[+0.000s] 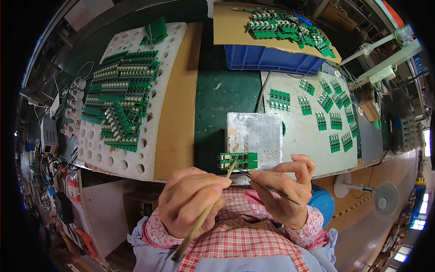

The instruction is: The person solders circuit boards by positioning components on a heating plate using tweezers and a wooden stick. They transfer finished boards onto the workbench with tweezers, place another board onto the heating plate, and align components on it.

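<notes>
Hands, two in number, close over one small green circuit board [241,157] lying across the near edge of one silvery block [258,133]. At eight o'clock from the board, the left hand [192,197] has its fingers clamped on one slim wooden stick [199,222], whose pale tip meets the board's face or sits just over it; I cannot tell which. At four o'clock, the right hand [287,188] pinches one thin dark tool [283,196], its point beside the board's near edge.

Two o'clock from the board, a pale panel [299,149] carries about fourteen separate boards [335,121], the largest nearest the block. Toward one o'clock stands one blue bin [272,61], topped by one cardboard sheet [231,27] and a heap of boards [285,29] too tangled to count. Ten o'clock holds one holed white foam slab [132,158]; its main stack [120,90] overlaps past counting, and one smaller cluster [155,31] sits near its far edge.
</notes>
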The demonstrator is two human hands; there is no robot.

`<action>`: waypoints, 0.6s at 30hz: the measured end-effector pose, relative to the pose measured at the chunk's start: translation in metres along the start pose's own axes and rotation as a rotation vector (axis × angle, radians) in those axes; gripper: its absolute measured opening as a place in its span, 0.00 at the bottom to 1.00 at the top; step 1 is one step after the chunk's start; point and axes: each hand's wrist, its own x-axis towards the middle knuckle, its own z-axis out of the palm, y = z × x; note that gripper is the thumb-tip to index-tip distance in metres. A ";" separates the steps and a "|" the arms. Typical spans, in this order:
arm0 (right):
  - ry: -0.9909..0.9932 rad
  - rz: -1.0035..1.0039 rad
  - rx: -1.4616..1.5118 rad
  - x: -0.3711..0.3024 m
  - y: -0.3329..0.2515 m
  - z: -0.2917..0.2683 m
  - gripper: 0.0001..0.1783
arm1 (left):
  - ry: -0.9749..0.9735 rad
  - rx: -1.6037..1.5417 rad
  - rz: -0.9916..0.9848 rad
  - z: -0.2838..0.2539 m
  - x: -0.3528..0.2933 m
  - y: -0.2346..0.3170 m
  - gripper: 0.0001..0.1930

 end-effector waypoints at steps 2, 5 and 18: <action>-0.011 -0.004 0.004 -0.001 0.000 0.000 0.19 | -0.003 0.002 0.000 -0.001 0.000 0.000 0.15; -0.014 -0.004 0.000 -0.001 0.000 0.000 0.19 | -0.003 -0.004 0.004 0.000 0.000 0.000 0.15; -0.006 -0.009 -0.002 -0.001 0.000 0.002 0.19 | -0.015 0.002 0.005 -0.001 -0.001 0.000 0.16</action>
